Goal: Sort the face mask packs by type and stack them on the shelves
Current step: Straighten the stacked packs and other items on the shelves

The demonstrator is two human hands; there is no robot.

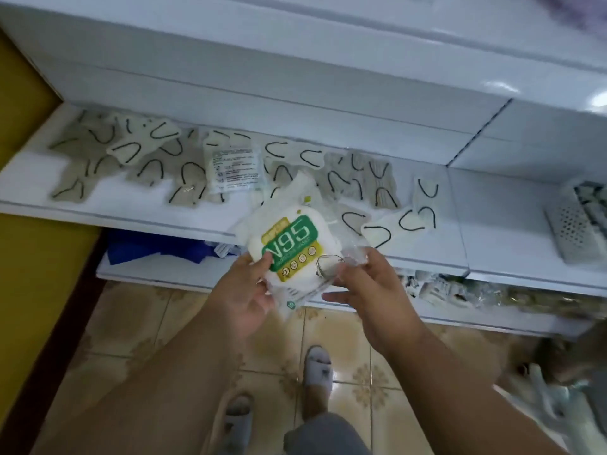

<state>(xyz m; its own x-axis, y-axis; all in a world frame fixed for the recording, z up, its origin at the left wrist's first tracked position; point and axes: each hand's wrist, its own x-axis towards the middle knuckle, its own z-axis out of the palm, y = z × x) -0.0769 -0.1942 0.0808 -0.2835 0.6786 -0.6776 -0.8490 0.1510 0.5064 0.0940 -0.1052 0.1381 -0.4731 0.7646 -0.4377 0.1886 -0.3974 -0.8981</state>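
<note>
Holding the N95 pack [289, 251] level over the shelf edge is what the step seems to call for: the stack of white packs is best kept squared between both hands, then carried to a bare patch of the white shelf [138, 205] and set down flat, apart from the grey masks with black ear loops [138, 159] that are scattered along it.

The pack is gripped at its lower left edge by the left hand [243, 297], thumb laid on the green label and fingers curled beneath. Its clear wrapper corner is pinched by the right hand [364, 284], fingertips [356, 259] bunched on the plastic. How many packs are held cannot be told for sure; several layers appear to be fanned below the top one. The pack is held in the air, just in front of the shelf, over the tiled floor [138, 323].
</note>
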